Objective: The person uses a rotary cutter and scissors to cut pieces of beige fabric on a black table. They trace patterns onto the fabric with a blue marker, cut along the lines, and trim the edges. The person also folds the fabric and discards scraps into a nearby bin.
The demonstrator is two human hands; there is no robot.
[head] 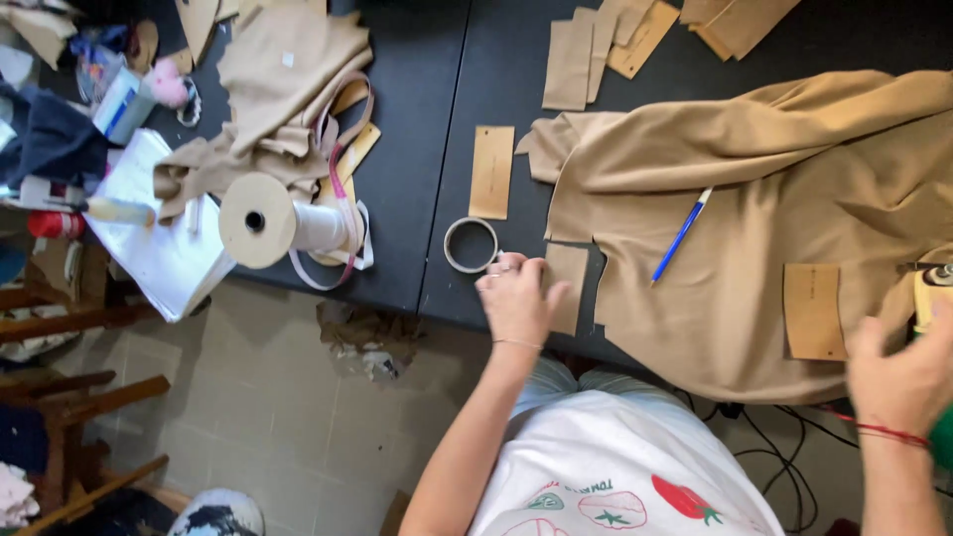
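Observation:
My left hand (516, 298) rests flat at the near edge of the black table (417, 149), fingers spread, pressing a small tan fabric piece (571, 270). A roll of tape (470, 244) lies just left of the fingertips. My right hand (903, 372) is at the right edge, blurred, fingers curled near a yellow tool (931, 288) lying on the large tan fabric (774, 218); whether it grips the tool is unclear. A blue pen (680, 236) and a brown cardboard pattern piece (812, 310) lie on that fabric.
A large thread cone (268, 220) lies on its side among tan scraps and a measuring tape (342, 189). More cardboard patterns (491, 171) and fabric pieces (586, 55) are on the table. White sheets (159, 238), clutter and wooden chairs (69, 397) stand at left; cables (774, 437) hang below.

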